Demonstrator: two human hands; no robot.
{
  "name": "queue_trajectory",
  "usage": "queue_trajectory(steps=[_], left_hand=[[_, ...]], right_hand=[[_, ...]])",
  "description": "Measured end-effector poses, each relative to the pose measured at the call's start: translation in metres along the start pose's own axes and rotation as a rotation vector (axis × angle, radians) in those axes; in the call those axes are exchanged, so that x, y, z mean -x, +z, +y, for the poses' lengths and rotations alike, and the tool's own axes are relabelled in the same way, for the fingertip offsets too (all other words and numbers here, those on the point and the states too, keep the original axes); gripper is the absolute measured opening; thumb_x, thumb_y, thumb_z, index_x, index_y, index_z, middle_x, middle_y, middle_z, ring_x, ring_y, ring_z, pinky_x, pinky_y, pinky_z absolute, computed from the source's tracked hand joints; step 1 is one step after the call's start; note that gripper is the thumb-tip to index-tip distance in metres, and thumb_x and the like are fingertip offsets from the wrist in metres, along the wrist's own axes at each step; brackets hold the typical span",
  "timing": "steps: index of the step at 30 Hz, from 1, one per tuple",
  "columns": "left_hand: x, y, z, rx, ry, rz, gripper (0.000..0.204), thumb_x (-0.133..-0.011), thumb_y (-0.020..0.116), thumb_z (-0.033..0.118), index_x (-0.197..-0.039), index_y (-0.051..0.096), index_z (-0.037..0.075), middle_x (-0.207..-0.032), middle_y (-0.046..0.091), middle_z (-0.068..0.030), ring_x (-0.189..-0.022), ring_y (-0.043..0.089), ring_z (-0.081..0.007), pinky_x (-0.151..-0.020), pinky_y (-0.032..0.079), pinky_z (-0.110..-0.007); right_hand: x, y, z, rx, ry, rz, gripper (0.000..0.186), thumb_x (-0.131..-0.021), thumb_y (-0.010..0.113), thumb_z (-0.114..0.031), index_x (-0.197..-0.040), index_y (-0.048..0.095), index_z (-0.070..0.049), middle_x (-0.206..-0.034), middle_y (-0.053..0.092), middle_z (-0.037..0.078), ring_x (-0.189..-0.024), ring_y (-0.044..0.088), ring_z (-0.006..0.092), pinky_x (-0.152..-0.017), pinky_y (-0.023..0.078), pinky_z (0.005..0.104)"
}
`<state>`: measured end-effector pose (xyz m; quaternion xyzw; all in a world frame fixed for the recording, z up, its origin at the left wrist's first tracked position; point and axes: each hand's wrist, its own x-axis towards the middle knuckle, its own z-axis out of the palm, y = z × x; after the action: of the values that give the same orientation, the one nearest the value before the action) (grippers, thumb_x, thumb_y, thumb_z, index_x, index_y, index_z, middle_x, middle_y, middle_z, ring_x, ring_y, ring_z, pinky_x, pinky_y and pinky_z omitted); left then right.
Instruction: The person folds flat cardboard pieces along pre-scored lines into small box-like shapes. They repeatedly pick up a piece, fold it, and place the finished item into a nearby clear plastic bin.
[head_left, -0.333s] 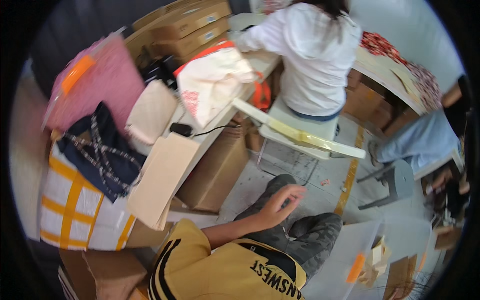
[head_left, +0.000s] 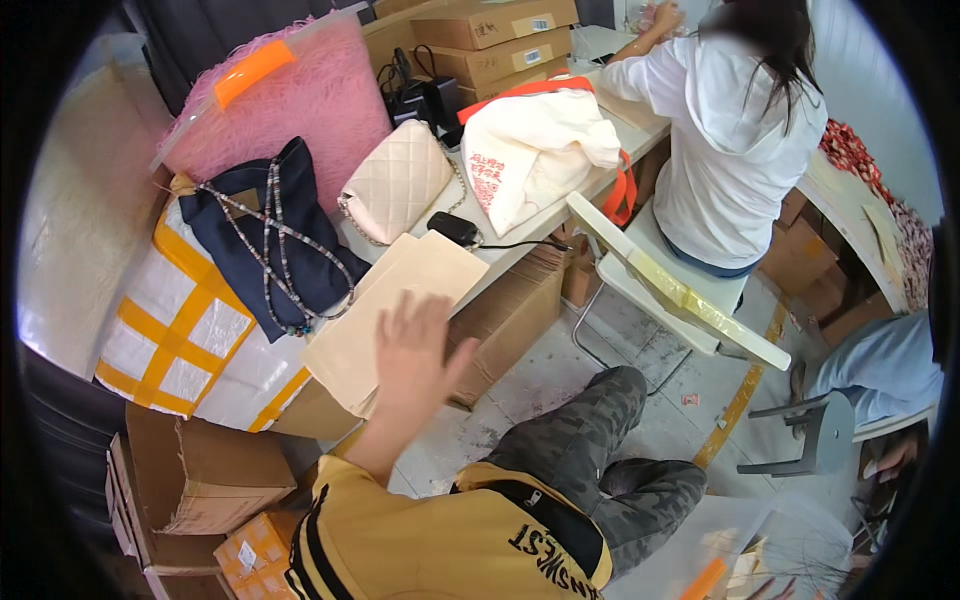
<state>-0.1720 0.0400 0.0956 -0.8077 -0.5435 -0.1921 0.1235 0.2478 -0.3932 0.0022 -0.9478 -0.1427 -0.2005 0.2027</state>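
My left hand (head_left: pixel 410 350) is open, fingers spread over a stack of pale beige flat sheets (head_left: pixel 350 320) at the desk's near end; contact is unclear. Just beyond lie a navy bag (head_left: pixel 245 240) with beaded straps, a quilted cream bag (head_left: pixel 395 175) and a small black device (head_left: pixel 455 230) on a cable. A white cloth bag (head_left: pixel 535 155) with red straps sits farther along. Dim fingertips show at the lower right edge (head_left: pixel 780 588); whether they are my right hand I cannot tell.
A co-worker in white (head_left: pixel 720 160) sits on a white chair (head_left: pixel 680 290); another person's legs (head_left: pixel 870 365) show right, beside a grey stool (head_left: pixel 810 435). Cartons (head_left: pixel 510 30), a pink furry bundle (head_left: pixel 290 120), taped parcel (head_left: pixel 190 330) and open carton (head_left: pixel 220 470) flank the desk.
My left hand has risen from over my legs leftward onto the beige sheets, its fingers now spreading. The view has shifted, and the co-worker's arm now shows raised toward the back.
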Motion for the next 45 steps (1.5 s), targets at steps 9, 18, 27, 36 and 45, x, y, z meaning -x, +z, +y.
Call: queue_trajectory(steps=[9,18,27,36,45], left_hand=[[0.021,0.018,-0.05,-0.107,-0.173,-0.119,0.047,-0.078,0.056,0.009,-0.124,0.048,0.006,-0.122,0.054,-0.0128,-0.116,0.049,-0.0317,-0.092,0.042,-0.041],[0.012,0.02,0.035,0.33,0.615,0.143,0.037,-0.08,0.05,0.012,-0.116,0.058,0.015,-0.123,0.054,-0.0054,-0.115,0.05,-0.0248,-0.093,0.041,-0.038],[0.032,0.102,0.087,0.223,0.85,0.455,0.035,-0.089,0.048,0.018,-0.124,0.051,0.016,-0.127,0.049,-0.0064,-0.128,0.032,-0.0255,-0.104,0.024,-0.046],[0.042,0.114,0.124,2.007,-0.487,-0.488,0.047,-0.094,0.043,0.024,-0.133,0.029,0.002,-0.132,0.038,-0.0107,-0.12,0.039,-0.0215,-0.101,0.031,-0.036],[0.067,0.152,0.158,2.243,-0.389,-1.468,0.043,-0.093,0.045,0.03,-0.127,0.042,0.005,-0.122,0.048,-0.0079,-0.108,0.05,-0.0185,-0.09,0.044,-0.033]], right_hand=[[-0.015,0.12,-0.071,-0.532,-0.374,-0.267,0.035,-0.093,0.044,-0.021,-0.125,0.045,-0.006,-0.137,0.036,0.013,-0.127,0.033,0.0264,-0.1,0.03,0.0382],[0.05,0.094,-0.183,-1.318,0.142,-0.893,0.073,-0.088,0.037,-0.059,-0.132,0.036,-0.001,-0.13,0.044,0.015,-0.104,0.055,0.0271,-0.09,0.043,0.036],[0.086,0.094,-0.239,-1.549,0.377,-1.285,0.037,-0.09,0.047,-0.006,-0.126,0.038,-0.003,-0.087,0.062,0.007,-0.072,0.062,0.0123,-0.065,0.051,0.023],[0.077,0.062,-0.252,-1.741,0.226,-1.066,0.027,-0.086,0.047,0.005,-0.11,0.038,-0.004,-0.094,0.061,0.008,-0.077,0.061,0.0123,-0.065,0.052,0.025],[0.086,0.069,-0.258,-1.421,0.133,-0.996,0.025,-0.084,0.05,0.004,-0.106,0.039,-0.003,-0.1,0.05,0.004,-0.067,0.054,0.0031,-0.057,0.045,0.0174]])
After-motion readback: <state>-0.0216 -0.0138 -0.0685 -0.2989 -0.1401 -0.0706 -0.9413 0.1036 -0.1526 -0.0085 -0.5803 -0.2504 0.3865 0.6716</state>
